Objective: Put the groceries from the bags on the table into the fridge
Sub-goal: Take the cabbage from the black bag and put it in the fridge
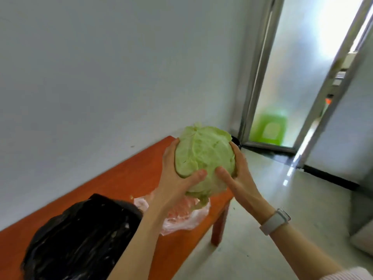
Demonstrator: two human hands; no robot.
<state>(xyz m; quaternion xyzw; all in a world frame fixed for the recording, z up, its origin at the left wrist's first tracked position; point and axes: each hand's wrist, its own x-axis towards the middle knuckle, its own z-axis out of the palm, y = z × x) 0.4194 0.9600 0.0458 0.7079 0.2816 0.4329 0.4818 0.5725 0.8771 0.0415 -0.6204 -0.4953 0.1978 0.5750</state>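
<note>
Together, both hands hold a pale green cabbage (pixel 203 158) up in the air above the right end of the table (pixel 113 178). The left hand (pixel 175 172) cups the cabbage's left side, fingers curved round behind it and the thumb pressed across the front near the bottom. The right hand (pixel 238 170) clasps the right side in the same way, its thumb lying on the front just beside the left thumb without touching it. A pale watch (pixel 275 221) sits on the right wrist, and a light sleeve (pixel 347 276) shows at the lower right edge.

Directly beneath the hands a crumpled pink-and-clear plastic bag (pixel 181 215) lies on the orange table, partly hidden by the left forearm. Left of that forearm and nearer the camera stands a black plastic bag (pixel 80 235), glossy and wrinkled. The table runs along a plain pale wall (pixel 101 67) beyond the hands. To their right is a shiny light floor (pixel 282 199), and farther off a metal-framed door (pixel 292 77) of frosted glass with a green shape (pixel 268 128) blurred behind it.
</note>
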